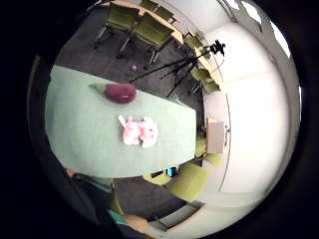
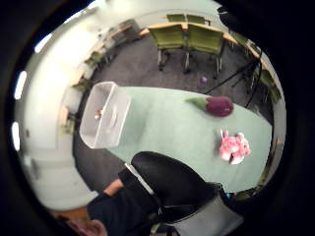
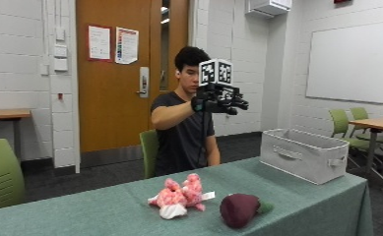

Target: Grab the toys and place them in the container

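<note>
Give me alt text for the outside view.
A seated person holds the gloved right hand raised high above a green table, holding nothing. On the table lie a pink plush toy and an eggplant toy; a grey container stands at its end.

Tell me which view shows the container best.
The outside view: the container stands whole on the table, side handle visible. The thumb side palm view shows it from above, open top. The little finger side view does not show it.

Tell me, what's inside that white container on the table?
The thumb-side palm view looks down into the container: one small object lies on its floor, too small to identify. From the outside view its wall hides the inside. Both toys lie on the table.
</note>
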`<state>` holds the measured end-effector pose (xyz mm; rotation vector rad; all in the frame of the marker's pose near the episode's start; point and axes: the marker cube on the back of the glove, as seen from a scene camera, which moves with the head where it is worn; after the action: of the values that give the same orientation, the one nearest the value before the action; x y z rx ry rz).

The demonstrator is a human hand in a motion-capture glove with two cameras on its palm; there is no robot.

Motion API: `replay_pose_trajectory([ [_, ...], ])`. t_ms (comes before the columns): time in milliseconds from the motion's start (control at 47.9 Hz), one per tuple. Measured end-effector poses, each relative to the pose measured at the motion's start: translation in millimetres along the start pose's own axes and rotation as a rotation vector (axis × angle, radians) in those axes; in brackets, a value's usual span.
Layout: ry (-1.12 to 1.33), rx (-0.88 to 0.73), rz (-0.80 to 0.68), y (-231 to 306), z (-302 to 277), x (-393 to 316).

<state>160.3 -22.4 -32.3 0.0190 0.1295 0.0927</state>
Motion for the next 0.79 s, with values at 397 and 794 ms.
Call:
replay_pose_trajectory([
  [397,-0.137,-0.156,0.109,16,181,124],
  [794,-0.147,-0.335,0.203,52,283,153],
])
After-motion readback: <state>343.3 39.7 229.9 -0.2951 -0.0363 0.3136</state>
